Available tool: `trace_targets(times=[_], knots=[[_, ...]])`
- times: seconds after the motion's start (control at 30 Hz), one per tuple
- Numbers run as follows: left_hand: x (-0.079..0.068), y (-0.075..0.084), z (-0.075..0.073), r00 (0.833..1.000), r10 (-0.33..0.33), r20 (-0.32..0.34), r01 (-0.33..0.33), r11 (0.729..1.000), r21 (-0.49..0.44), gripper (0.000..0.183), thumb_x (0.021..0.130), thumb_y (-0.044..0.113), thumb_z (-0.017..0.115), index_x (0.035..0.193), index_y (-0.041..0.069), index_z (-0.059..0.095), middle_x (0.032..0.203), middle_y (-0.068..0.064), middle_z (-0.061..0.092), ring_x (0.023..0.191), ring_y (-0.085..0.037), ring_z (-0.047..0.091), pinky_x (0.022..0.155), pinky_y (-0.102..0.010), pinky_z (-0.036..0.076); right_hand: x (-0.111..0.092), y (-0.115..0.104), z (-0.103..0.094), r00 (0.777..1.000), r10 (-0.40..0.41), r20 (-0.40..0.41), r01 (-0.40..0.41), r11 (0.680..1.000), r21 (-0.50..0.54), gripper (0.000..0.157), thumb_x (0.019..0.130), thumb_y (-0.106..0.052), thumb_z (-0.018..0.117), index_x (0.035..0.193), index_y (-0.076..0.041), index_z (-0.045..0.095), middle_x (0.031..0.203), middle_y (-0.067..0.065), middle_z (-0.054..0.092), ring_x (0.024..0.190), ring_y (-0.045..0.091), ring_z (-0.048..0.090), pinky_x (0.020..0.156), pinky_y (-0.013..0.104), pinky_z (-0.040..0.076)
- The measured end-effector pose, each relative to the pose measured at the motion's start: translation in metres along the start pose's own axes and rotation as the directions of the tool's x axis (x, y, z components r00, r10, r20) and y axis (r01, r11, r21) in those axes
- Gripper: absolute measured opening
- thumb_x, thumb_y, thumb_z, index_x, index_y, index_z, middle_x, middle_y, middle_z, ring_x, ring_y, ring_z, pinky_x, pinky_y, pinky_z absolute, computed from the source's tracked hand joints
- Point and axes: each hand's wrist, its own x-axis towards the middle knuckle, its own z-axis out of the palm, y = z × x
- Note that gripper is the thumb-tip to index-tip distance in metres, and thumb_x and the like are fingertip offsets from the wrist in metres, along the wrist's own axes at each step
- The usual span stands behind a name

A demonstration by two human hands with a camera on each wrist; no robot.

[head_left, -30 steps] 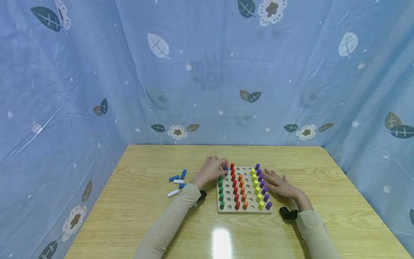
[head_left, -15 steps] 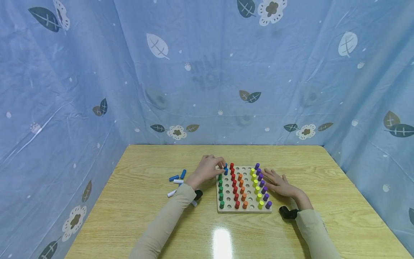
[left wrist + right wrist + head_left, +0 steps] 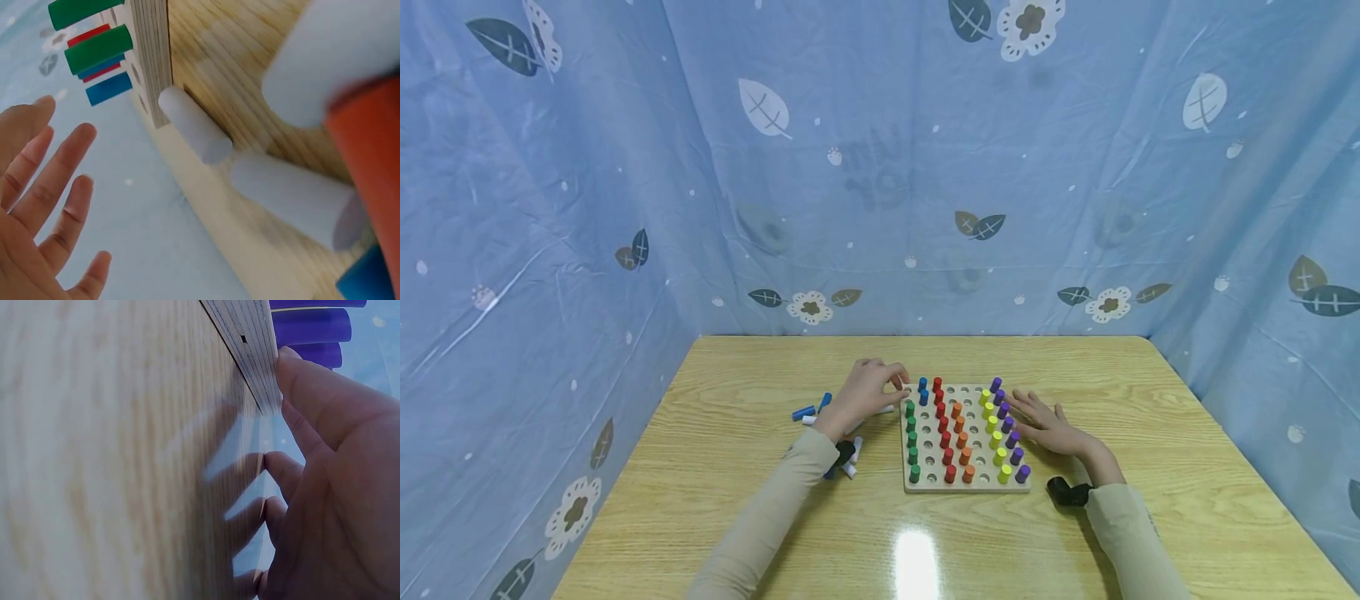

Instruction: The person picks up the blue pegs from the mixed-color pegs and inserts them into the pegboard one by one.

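A wooden pegboard point(image 3: 966, 489) lies on the table, with green pegs point(image 3: 912, 439), red pegs point(image 3: 943, 425), orange pegs point(image 3: 960, 425), yellow pegs point(image 3: 992, 423) and purple pegs point(image 3: 1007, 426) standing in columns. Two blue pegs point(image 3: 923, 397) stand in its far left part. My left hand point(image 3: 865, 395) is beside the board's far left corner; in the left wrist view its fingers point(image 3: 53, 175) are spread and hold nothing. My right hand point(image 3: 1047, 427) lies along the board's right side, its thumb touching the edge near the purple pegs in the right wrist view.
Loose blue pegs point(image 3: 803, 413) and white pegs point(image 3: 857, 450) lie on the table point(image 3: 737, 500) left of the board, some partly hidden by the left arm. A patterned blue curtain point(image 3: 880, 208) stands behind the table and along its sides.
My left hand has let go of the blue peg, which now stands in the board, and has drawn back to the left. The right hand stays put.
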Motion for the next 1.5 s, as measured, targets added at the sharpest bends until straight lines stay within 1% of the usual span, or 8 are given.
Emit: trace_targets(times=[0.2, 0.47, 0.67, 0.87, 1.07, 1.27, 1.43, 1.5], knots=[[-0.004, -0.003, -0.005, 1.0, 0.006, -0.016, -0.005, 0.999, 0.048, 0.018, 0.086, 0.035, 0.065, 0.101, 0.024, 0.063, 0.084, 0.012, 0.066, 0.089, -0.014, 0.053, 0.103, -0.048, 0.03, 0.0, 0.001, 0.0, 1.0, -0.011, -0.001, 0.011, 1.0, 0.0, 0.056, 0.098, -0.026, 0.044, 0.145, -0.002, 0.025, 0.15, 0.029, 0.01, 0.135, 0.052, -0.004, 0.097, 0.069, -0.015], [-0.013, -0.007, -0.014, 1.0, -0.017, -0.016, 0.018, 0.999, 0.048, 0.018, 0.087, 0.035, 0.065, 0.1, 0.022, 0.064, 0.085, 0.01, 0.066, 0.09, -0.015, 0.053, 0.103, -0.047, 0.03, -0.001, 0.004, 0.0, 1.0, -0.02, 0.0, 0.02, 1.0, 0.015, 0.056, 0.097, -0.024, 0.047, 0.145, -0.004, 0.027, 0.15, 0.029, 0.01, 0.135, 0.051, -0.005, 0.097, 0.069, -0.017], [-0.023, -0.011, -0.019, 1.0, 0.003, -0.019, -0.002, 0.997, 0.082, 0.021, 0.086, 0.035, 0.066, 0.102, 0.021, 0.064, 0.085, 0.009, 0.067, 0.09, -0.016, 0.055, 0.102, -0.048, 0.031, -0.002, 0.005, 0.0, 1.0, -0.02, -0.001, 0.02, 1.0, 0.01, 0.056, 0.098, -0.025, 0.046, 0.145, -0.004, 0.027, 0.15, 0.029, 0.01, 0.135, 0.051, -0.004, 0.097, 0.069, -0.016], [-0.032, -0.02, -0.02, 1.0, -0.017, -0.013, 0.018, 0.998, 0.067, 0.023, 0.086, 0.032, 0.066, 0.104, 0.018, 0.064, 0.085, 0.008, 0.066, 0.091, -0.017, 0.055, 0.103, -0.049, 0.03, -0.002, 0.005, -0.001, 1.0, -0.025, 0.001, 0.025, 0.999, 0.02, 0.056, 0.098, -0.025, 0.046, 0.145, -0.003, 0.026, 0.15, 0.029, 0.01, 0.135, 0.051, -0.005, 0.097, 0.069, -0.016], [-0.04, -0.03, -0.022, 0.999, -0.021, -0.033, 0.024, 0.996, 0.084, 0.021, 0.084, 0.032, 0.068, 0.1, 0.018, 0.065, 0.084, 0.008, 0.065, 0.087, -0.017, 0.056, 0.1, -0.05, 0.033, -0.003, 0.006, 0.0, 1.0, -0.03, 0.001, 0.03, 0.999, 0.022, 0.055, 0.097, -0.024, 0.047, 0.145, -0.003, 0.027, 0.15, 0.029, 0.01, 0.135, 0.051, -0.005, 0.097, 0.069, -0.017], [-0.048, -0.042, -0.024, 0.999, -0.045, -0.023, 0.047, 0.995, 0.092, 0.019, 0.083, 0.029, 0.069, 0.099, 0.018, 0.065, 0.083, 0.007, 0.064, 0.088, -0.018, 0.056, 0.099, -0.052, 0.033, -0.003, 0.006, 0.0, 0.999, -0.032, 0.003, 0.032, 0.999, 0.034, 0.056, 0.098, -0.026, 0.046, 0.145, -0.003, 0.026, 0.15, 0.029, 0.01, 0.135, 0.051, -0.005, 0.096, 0.069, -0.017], [-0.054, -0.053, -0.025, 0.999, -0.032, -0.043, 0.036, 0.995, 0.097, 0.02, 0.082, 0.025, 0.071, 0.099, 0.014, 0.065, 0.083, 0.004, 0.064, 0.087, -0.02, 0.056, 0.096, -0.055, 0.033, -0.002, 0.009, 0.001, 0.999, -0.039, 0.006, 0.039, 0.999, 0.037, 0.058, 0.098, -0.026, 0.045, 0.146, -0.003, 0.023, 0.15, 0.028, 0.009, 0.135, 0.051, -0.006, 0.096, 0.069, -0.016], [-0.056, -0.056, -0.026, 0.998, -0.016, -0.055, 0.023, 0.992, 0.123, 0.021, 0.081, 0.023, 0.072, 0.098, 0.013, 0.065, 0.083, 0.002, 0.063, 0.085, -0.02, 0.056, 0.093, -0.055, 0.034, -0.002, 0.01, 0.001, 0.999, -0.041, 0.007, 0.041, 0.999, 0.036, 0.058, 0.098, -0.026, 0.045, 0.146, -0.003, 0.023, 0.15, 0.028, 0.009, 0.135, 0.05, -0.006, 0.097, 0.069, -0.016]])
